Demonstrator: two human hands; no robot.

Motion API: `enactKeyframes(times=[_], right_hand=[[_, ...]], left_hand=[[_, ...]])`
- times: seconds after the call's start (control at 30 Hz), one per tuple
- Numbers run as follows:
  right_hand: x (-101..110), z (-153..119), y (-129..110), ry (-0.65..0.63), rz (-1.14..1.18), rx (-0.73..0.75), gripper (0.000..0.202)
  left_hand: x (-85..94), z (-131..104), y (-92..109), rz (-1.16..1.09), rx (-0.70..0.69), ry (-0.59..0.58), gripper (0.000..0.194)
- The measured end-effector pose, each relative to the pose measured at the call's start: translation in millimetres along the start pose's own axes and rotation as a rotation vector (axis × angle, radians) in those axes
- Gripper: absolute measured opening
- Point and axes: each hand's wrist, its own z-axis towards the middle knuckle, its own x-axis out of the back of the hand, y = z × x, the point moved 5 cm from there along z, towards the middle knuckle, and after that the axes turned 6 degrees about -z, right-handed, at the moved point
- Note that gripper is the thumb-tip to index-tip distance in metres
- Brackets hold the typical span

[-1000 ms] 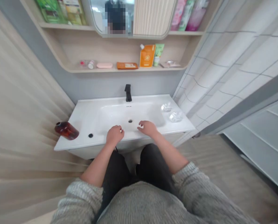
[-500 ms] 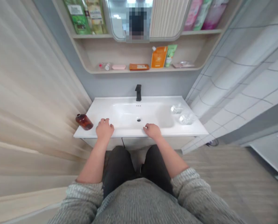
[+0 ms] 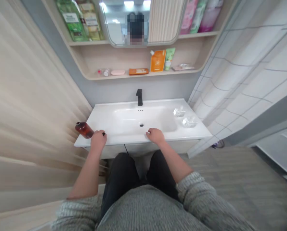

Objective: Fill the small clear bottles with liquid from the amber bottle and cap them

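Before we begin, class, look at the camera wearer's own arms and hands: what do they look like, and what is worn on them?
The sleeves are grey ribbed knit, matching the top, and end bunched near the elbows. Below them the forearms are bare, with no watch or bracelet visible. The left hand and right hand are ungloved; any ring would be too small to tell.

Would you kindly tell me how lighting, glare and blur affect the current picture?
In the head view, bright lights reflect in the mirror, and a pixelated block covers part of it; in the head view, glints muddle the outlines of the clear containers; in the head view, the curtain at left looks soft, and the black cap at the left hand lacks fine detail.
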Motion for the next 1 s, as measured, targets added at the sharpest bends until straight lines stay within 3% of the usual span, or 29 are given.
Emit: enactKeyframes(times=[0.17, 0.33, 0.43, 0.53, 0.7, 0.8, 0.9, 1.0], right_hand=[[1, 0, 0, 0.026, -0.003, 0.018, 0.040], [1, -1, 1, 0.040, 0.003, 0.023, 0.039], [0, -1, 1, 0.038, 0.006, 0.015, 0.039], [1, -1, 1, 0.043, 0.006, 0.009, 0.039], [6, -3, 0, 0.044, -0.005, 0.006, 0.038], [7, -4, -1, 0.050, -0.015, 0.009, 0.037], [8, -4, -2, 0.055, -0.024, 0.011, 0.037], [7, -4, -2, 0.050, -0.032, 0.008, 0.037]], left_hand=[[51.3, -5, -14, -0.418, 0.009, 0.290, 0.029], [111.0, 1, -54, -0.670, 0.034, 0.571, 0.033], [131.8, 11, -79, -0.744, 0.077, 0.733, 0.027], [132.8, 25, -94, -0.784, 0.151, 0.759, 0.029], [114.5, 39, -108, -0.850, 0.203, 0.676, 0.030], [105.9, 41, -115, -0.846, 0.224, 0.702, 0.027], [101.3, 42, -117, -0.813, 0.225, 0.713, 0.027], [99.3, 43, -109, -0.749, 0.200, 0.648, 0.027]])
